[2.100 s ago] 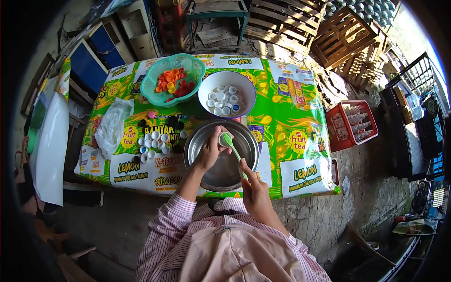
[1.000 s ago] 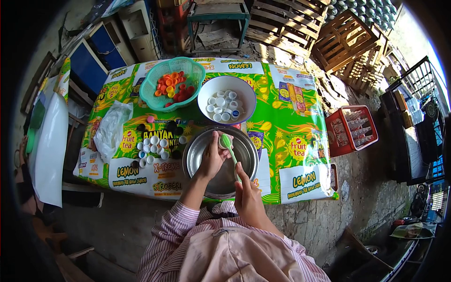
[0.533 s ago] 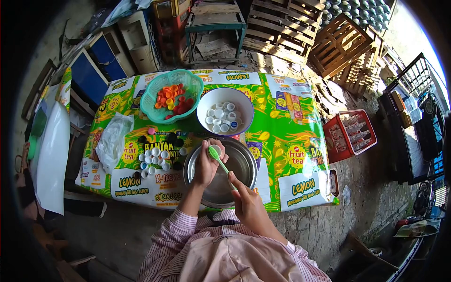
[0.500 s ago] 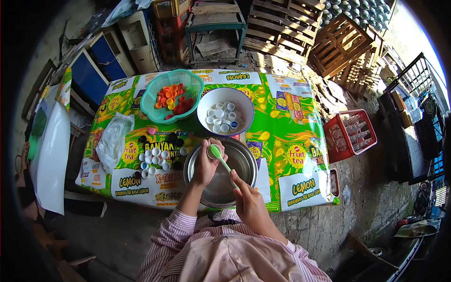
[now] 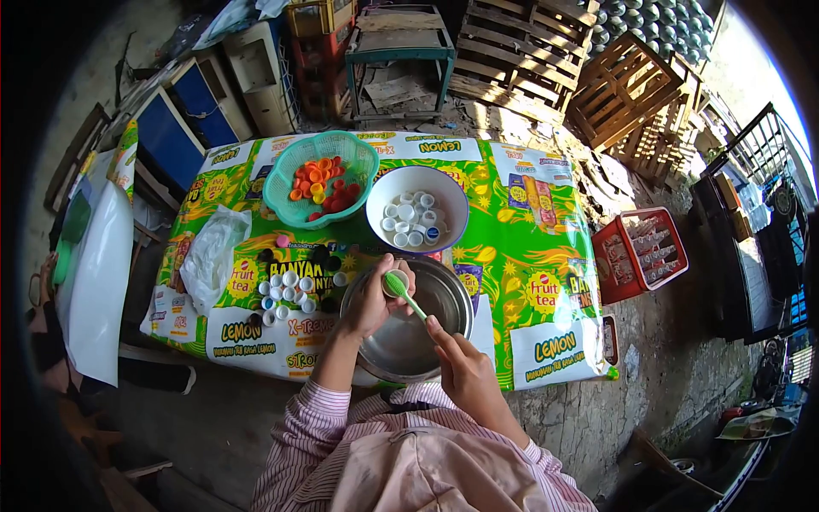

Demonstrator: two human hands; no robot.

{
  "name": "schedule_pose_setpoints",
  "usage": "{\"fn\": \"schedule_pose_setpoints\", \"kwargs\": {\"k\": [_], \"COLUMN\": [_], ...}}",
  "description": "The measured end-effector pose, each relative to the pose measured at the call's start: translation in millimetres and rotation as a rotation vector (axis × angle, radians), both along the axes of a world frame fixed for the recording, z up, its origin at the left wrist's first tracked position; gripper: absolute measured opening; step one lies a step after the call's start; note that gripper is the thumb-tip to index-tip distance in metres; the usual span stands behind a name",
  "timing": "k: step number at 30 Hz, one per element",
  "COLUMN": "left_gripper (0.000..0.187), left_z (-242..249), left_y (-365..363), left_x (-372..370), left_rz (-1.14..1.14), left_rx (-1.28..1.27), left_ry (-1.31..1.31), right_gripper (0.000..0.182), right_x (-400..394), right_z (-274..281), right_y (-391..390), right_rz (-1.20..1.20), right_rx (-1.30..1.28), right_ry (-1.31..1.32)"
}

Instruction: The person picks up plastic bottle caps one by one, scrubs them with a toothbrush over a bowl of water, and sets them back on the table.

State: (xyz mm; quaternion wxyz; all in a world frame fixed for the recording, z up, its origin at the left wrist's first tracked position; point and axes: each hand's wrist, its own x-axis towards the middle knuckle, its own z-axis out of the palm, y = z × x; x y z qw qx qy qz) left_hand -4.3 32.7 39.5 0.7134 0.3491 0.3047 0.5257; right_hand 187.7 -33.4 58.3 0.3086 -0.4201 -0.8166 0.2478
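Observation:
Over a steel basin (image 5: 452, 294), my left hand (image 5: 369, 305) is closed around a small white bottle cap (image 5: 403, 279), partly covered by fingers and bristles. My right hand (image 5: 467, 365) grips the handle of a green brush (image 5: 415, 308) that looks like a toothbrush; its head rests in the cap. Just beyond the basin stands a white bowl (image 5: 461, 200) with several white caps inside. To its left is a teal plastic basket (image 5: 277, 205) holding orange, red and yellow caps. Loose white caps (image 5: 288, 293) and black caps (image 5: 321, 255) lie left of the basin.
A crumpled clear plastic bag (image 5: 213, 256) lies on the left of the table's green printed cover (image 5: 503, 264). On the floor at right stands a red crate (image 5: 607, 256). Wooden pallets (image 5: 520, 51) and a teal-framed table (image 5: 401, 53) are behind.
The brush head has shifted slightly within the cap, and the white cap's rim shows more. Both hands stay over the basin. The whole view has shifted a little.

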Motion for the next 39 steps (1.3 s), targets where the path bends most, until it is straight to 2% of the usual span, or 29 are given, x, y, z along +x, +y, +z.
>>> {"fn": "schedule_pose_setpoints", "kwargs": {"k": [8, 11, 13, 15, 17, 20, 21, 26, 28, 29, 30, 32, 33, 35, 36, 38, 39], "left_gripper": [0.045, 0.043, 0.042, 0.042, 0.042, 0.047, 0.047, 0.045, 0.047, 0.047, 0.047, 0.047, 0.047, 0.047, 0.047, 0.046, 0.048], "left_z": [19, 16, 9, 9, 17, 8, 5, -3, -3, -5, -6, 3, 8, 9, 10, 15, 10], "left_y": [3, 4, 4, 2, 1, 2, 2, 6, 6, 6, 7, 8, 8, 14, 16, 18, 18], "left_x": [2, 13, 9, 8, 12, 8, 8, 7, 2, -6, -12, -18, -23, -32, -32, -30, -31], "left_rz": [-0.042, 0.169, 0.167, 0.158, 0.199, 0.220, 0.220, 0.180, 0.150, 0.013, -0.125, -0.172, -0.329, -0.623, -0.626, -0.712, -0.673], "left_rx": [0.015, -0.027, -0.040, -0.057, -0.022, -0.009, -0.012, -0.024, -0.023, -0.035, -0.048, -0.138, -0.133, -0.095, -0.102, -0.101, -0.111], "left_ry": [0.190, 0.245, 0.210, 0.180, 0.351, 0.237, 0.238, 0.233, 0.186, 0.226, 0.262, 0.303, 0.424, 0.610, 0.607, 0.771, 0.724], "right_gripper": [0.055, 0.054, 0.053, 0.053, 0.053, 0.052, 0.052, 0.054, 0.055, 0.056, 0.050, 0.050, 0.050, 0.065, 0.065, 0.065, 0.062], "right_x": [2, -5, -5, -4, -6, -1, 0, -7, 4, 10, 15, 25, 29, 36, 39, 43, 44], "right_z": [-1, 5, 8, 0, 0, 5, 3, -1, 2, 2, 14, 21, 23, 26, 27, 32, 37], "right_y": [3, -4, -3, 0, -4, 1, 5, -1, 7, 11, 13, 16, 17, 20, 21, 21, 19], "right_rz": [-0.059, -0.063, -0.003, -0.047, -0.090, -0.008, -0.003, -0.049, 0.086, 0.122, 0.109, 0.145, 0.144, 0.249, 0.249, 0.260, 0.223], "right_rx": [-0.038, -0.036, -0.033, -0.033, -0.068, -0.055, -0.063, -0.090, -0.138, -0.136, -0.263, -0.242, -0.252, -0.184, -0.192, -0.173, -0.160], "right_ry": [0.087, 0.082, 0.098, 0.103, 0.094, 0.057, 0.138, 0.168, 0.111, 0.110, 0.022, -0.101, -0.101, -0.195, -0.194, -0.276, -0.286]}}
